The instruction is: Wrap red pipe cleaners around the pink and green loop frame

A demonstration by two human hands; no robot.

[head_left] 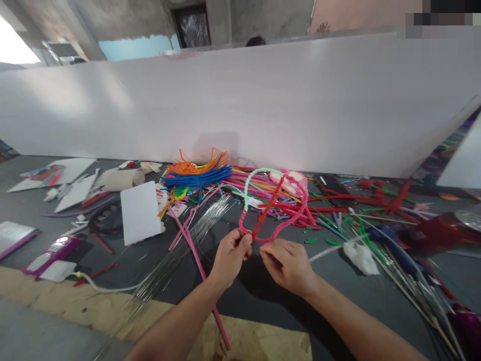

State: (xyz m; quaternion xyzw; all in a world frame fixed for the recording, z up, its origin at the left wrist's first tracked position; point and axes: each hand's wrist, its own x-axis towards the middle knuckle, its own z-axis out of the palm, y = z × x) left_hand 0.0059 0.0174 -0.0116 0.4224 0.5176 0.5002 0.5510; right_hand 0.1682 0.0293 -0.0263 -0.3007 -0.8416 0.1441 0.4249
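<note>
My left hand (231, 255) is pinched shut on the lower end of a pink pipe-cleaner loop (296, 213), where a red pipe cleaner (268, 208) crosses it. The loop stands up from the dark table, and a light green pipe cleaner (250, 183) arches over its top. My right hand (287, 265) is just right of that point, fingers curled together near the loop's bottom; whether they hold anything is hidden. Behind the loop lies a heap of coloured pipe cleaners (199, 175), blue and orange on top.
A bundle of thin metal wires (180, 250) and a pink stick (199, 263) lie left of my hands. A white card (141, 213), paper scraps and a purple object (52, 253) lie further left. Green and red stems (376, 225) crowd the right. A white partition (263, 100) stands behind.
</note>
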